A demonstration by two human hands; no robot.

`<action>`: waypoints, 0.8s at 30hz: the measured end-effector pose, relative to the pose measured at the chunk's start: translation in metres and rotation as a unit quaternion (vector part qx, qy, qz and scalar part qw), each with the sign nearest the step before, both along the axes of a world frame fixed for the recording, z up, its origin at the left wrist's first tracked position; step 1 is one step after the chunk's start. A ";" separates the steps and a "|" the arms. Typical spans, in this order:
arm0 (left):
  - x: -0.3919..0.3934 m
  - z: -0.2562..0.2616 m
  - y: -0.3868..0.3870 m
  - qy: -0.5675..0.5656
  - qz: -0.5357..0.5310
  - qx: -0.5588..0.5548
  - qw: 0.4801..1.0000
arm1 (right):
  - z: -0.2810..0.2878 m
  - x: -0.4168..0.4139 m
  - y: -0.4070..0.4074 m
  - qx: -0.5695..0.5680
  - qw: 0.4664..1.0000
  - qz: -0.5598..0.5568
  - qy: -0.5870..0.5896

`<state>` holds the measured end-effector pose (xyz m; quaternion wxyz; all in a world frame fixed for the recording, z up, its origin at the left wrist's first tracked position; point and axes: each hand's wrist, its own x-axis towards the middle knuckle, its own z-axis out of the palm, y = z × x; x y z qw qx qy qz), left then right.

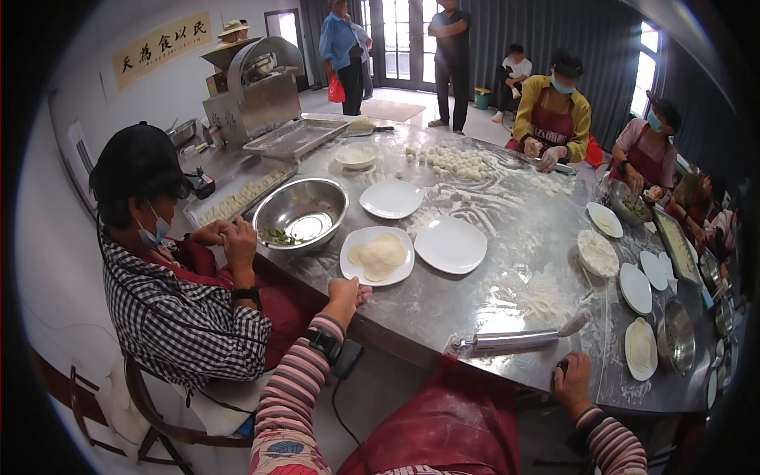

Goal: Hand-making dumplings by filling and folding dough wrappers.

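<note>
My left hand (350, 293) is at the table's near edge with its fingers curled, just below a white square plate (350, 268). Several thin round dough wrappers (380, 255) overlap on that plate. Whether the hand grips the plate or the table edge is unclear. My right hand (573, 379) bends around a small dark object (560, 369) at the front edge, partly hidden by the fingers. A metal rolling pin (515, 339), dusted with flour, lies on the steel table (415, 320) between my hands, nearer the right one.
Two white plates (451, 244) and a steel bowl (332, 208) with green filling stand past my left hand. Dough pieces (457, 161) lie farther back. A person in a checked shirt (184, 332) sits at my left. Flour bowl (597, 254) and wrapper plate (641, 350) stand right.
</note>
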<state>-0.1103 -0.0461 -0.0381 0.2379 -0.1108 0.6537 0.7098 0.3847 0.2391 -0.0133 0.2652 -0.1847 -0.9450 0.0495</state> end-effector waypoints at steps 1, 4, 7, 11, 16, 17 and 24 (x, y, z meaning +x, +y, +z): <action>0.000 0.001 -0.001 -0.001 0.001 -0.002 1.000 | -0.001 0.000 -0.001 -0.010 1.000 -0.001 0.003; 0.000 0.008 0.001 0.012 0.000 -0.023 1.000 | -0.003 0.002 0.003 -0.022 1.000 -0.004 0.013; 0.010 0.007 -0.002 0.064 -0.025 -0.034 0.997 | -0.005 0.005 0.001 -0.023 0.999 -0.012 0.023; 0.032 0.003 -0.009 0.063 -0.028 -0.014 0.997 | -0.009 0.007 0.004 -0.012 0.999 -0.018 0.037; 0.049 0.015 -0.014 0.050 -0.071 -0.032 0.996 | -0.005 0.007 0.000 -0.013 0.999 -0.027 0.036; 0.049 0.016 -0.013 0.045 -0.073 -0.030 0.996 | -0.004 0.006 0.000 -0.005 0.999 -0.025 0.037; 0.057 0.022 -0.009 0.027 -0.107 -0.006 0.994 | -0.015 -0.005 -0.005 0.024 0.997 -0.032 0.070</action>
